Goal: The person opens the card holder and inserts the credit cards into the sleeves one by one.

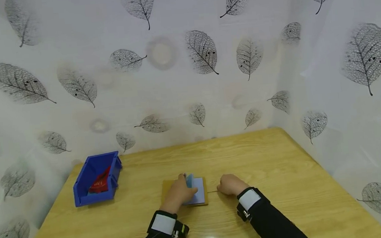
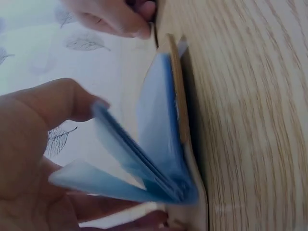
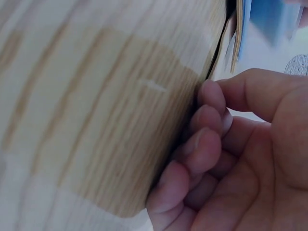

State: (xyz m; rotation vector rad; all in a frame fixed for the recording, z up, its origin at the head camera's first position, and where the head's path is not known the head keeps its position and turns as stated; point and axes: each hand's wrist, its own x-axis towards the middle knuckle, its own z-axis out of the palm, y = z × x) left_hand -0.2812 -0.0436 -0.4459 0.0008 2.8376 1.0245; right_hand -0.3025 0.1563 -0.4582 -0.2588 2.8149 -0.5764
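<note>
Pinching a few bluish clear leaves between thumb and fingers, the left hand is holding them raised above the open booklet, which is lying right beneath it on the worktop — its spread running crosswise toward the right hand. Just beyond the booklet's right edge, that farther hand is resting with fingers curled — seemingly gripping the end of a thin strap that is stretching sideways between the two.
</note>
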